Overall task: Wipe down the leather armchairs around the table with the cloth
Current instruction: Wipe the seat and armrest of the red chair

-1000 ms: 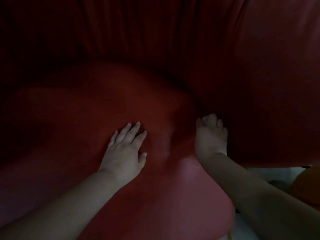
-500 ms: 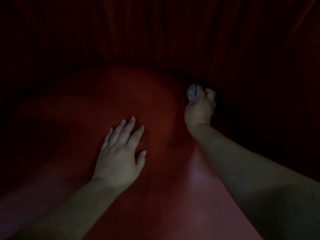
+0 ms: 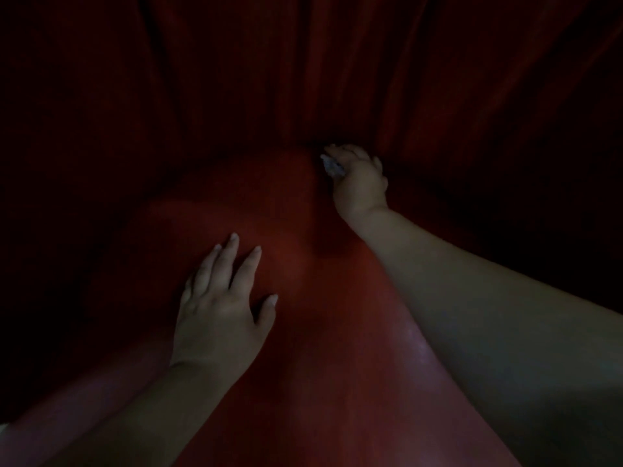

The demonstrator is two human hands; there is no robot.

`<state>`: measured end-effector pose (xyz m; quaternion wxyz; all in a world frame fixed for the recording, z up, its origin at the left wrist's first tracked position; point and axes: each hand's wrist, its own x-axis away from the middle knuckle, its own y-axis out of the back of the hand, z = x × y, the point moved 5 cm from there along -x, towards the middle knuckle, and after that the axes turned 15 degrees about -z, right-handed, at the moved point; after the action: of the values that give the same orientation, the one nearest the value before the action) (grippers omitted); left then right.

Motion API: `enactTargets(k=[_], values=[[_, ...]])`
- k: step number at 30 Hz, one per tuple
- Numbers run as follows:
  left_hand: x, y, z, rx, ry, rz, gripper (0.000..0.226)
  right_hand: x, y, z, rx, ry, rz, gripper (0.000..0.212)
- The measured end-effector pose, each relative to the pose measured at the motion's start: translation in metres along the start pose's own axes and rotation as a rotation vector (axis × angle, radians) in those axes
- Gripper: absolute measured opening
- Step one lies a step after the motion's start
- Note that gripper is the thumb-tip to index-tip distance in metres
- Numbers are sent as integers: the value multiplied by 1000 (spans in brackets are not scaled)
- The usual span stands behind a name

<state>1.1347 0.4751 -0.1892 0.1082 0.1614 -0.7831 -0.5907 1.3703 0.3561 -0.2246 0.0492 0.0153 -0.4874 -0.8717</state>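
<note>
Red leather armchair seat (image 3: 303,382), dim light, left hand (image 3: 215,318) flat on it, fingers spread

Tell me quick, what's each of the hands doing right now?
Left hand: open, fingers straight, resting flat on the red seat cushion.
Right hand: curled round a pale cloth, at the seat's back crease.

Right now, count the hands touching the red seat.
2. The left hand rests flat on the seat cushion; the right hand grips the cloth at the seat's back crease.
</note>
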Motion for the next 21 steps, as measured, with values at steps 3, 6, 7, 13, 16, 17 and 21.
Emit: enactTargets(k=[3,6,7,13,16,17,21], values=[[3,-2,12,-1,51,-7,70,12,-3,23,-36,155,26,46],[5,0,16,7,72,-18,71,30,-6,36,-75,231,60,44],[8,-1,17,4,76,-23,71,36,-8,39,-101,251,78,42],[9,-2,22,14,84,55,72,94,8,31,-292,268,211,46],[12,5,24,13,69,102,70,134,29,18,-383,174,250,48],[14,12,23,1,67,120,69,144,38,14,-372,135,238,48],[22,49,18,-41,22,144,67,172,80,-5,-485,-212,48,47]])
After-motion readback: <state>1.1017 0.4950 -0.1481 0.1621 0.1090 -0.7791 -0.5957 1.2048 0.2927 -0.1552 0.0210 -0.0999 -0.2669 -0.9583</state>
